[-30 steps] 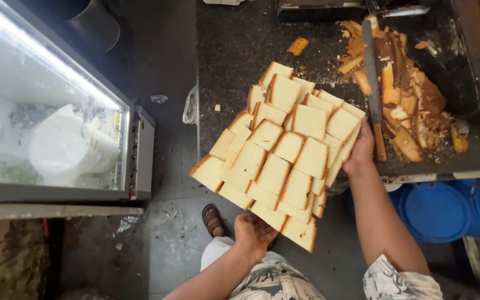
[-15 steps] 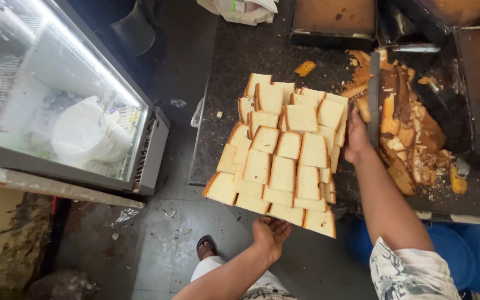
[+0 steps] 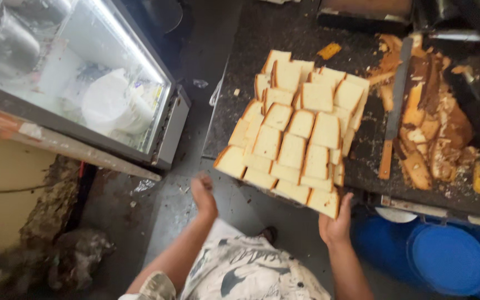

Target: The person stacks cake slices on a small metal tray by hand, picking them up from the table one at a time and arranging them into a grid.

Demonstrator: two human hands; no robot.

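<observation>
The right hand (image 3: 335, 225) gripped the near right corner of the stack of bread slices (image 3: 298, 133), fingers curled up against the lowest slice. The left hand (image 3: 204, 194) hung free just below the stack's near left corner, fingers loosely together, touching nothing (a clear gap showed between it and the bread).

The stack lay as a broad slab of overlapping pale slices with brown crusts. Its long axis ran from the near edge, which jutted out past the surface over the floor, away toward the back of the dark surface (image 3: 284, 39), leaning slightly rightward. The far half rested on that surface.

Right of the stack a long knife (image 3: 394, 114) lay with its wooden handle toward the person, its axis roughly parallel to the stack's. Beyond the knife sat a heap of crust trimmings (image 3: 434, 133). Left of the stack stood a lit glass-topped freezer (image 3: 84, 83) holding white tubs. Below the stack were the grey floor (image 3: 162, 205) and, to the right, a blue barrel (image 3: 445, 258).
</observation>
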